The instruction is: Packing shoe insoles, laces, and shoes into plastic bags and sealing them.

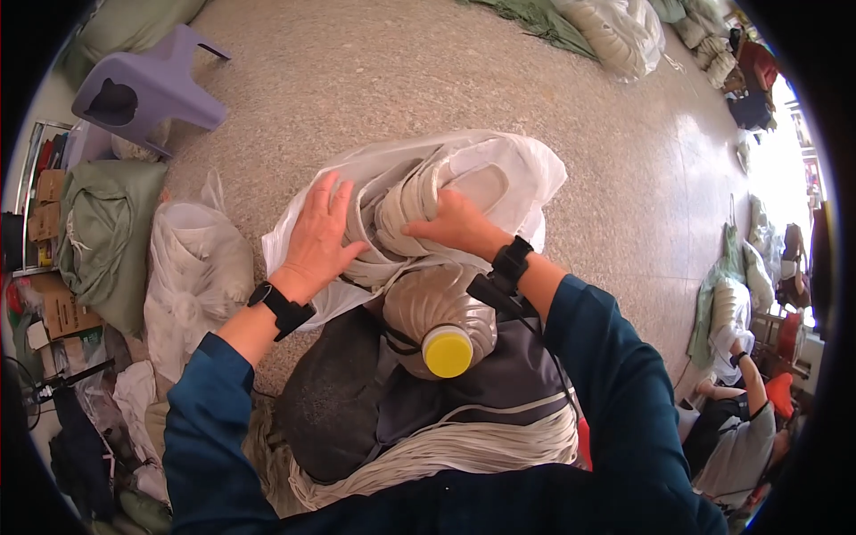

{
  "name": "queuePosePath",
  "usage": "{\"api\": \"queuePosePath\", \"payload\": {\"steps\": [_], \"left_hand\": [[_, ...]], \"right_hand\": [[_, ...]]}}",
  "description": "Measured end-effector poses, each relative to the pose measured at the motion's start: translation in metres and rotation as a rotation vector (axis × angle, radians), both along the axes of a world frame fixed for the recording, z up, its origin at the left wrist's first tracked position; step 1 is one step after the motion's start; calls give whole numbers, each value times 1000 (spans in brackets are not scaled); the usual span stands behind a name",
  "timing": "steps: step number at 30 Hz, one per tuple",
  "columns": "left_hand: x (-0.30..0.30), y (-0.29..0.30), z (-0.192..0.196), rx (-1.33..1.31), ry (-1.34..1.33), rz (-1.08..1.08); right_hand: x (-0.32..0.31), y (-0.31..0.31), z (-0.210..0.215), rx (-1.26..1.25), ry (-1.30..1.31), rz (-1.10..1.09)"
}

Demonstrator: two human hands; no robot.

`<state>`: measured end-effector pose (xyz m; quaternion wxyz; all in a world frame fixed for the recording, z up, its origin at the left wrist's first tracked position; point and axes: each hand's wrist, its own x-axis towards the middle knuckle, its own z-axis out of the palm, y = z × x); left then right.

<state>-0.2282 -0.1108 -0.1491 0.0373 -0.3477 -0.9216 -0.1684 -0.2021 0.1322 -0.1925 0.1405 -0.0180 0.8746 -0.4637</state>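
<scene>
A white plastic bag (542, 174) lies open in front of me, with a stack of nested off-white shoe uppers (399, 214) inside. My left hand (312, 236) rests on the left side of the stack, fingers stretched and thumb apart. My right hand (456, 223) has its fingers curled over the top edge of the stack and is closed on the uppers. Between my forearms stands a large clear plastic jar (437, 299) with a yellow lid (448, 354). It leans against my dark-clothed legs. A bundle of pale strips (473, 446) lies across my lap.
A purple plastic stool (152, 85) stands at the far left. Beside it are a green sack (107, 241) and a clear bag of pale pieces (192, 259). More filled bags (615, 36) lie at the far edge. At the right, another person (740, 437) sits near a bagged stack (729, 308).
</scene>
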Motion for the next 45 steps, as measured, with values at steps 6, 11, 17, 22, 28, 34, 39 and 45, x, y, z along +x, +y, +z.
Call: {"api": "queuePosePath", "payload": {"steps": [6, 11, 17, 22, 28, 34, 39, 45], "left_hand": [[-15, -29, -23, 119, -491, 16], [-8, 4, 6, 44, -212, -71], [-4, 73, 15, -76, -230, -433], [-20, 64, 4, -371, -110, -457], [-20, 82, -11, -403, -141, -478], [-26, 85, -23, -485, -172, -504], [-20, 90, -23, -645, -165, -451], [-21, 93, -32, -698, -150, -432]], "right_hand": [[-13, -27, 5, -160, -84, 17], [-22, 3, -30, -56, 35, 49], [-2, -11, -52, -94, 405, 189], [78, 67, 25, -98, 313, -164], [300, 206, -14, 9, 15, -855], [538, 184, -88, 376, -364, -902], [622, 127, -114, 377, -585, -728], [660, 64, -133, 564, -805, -183]]}}
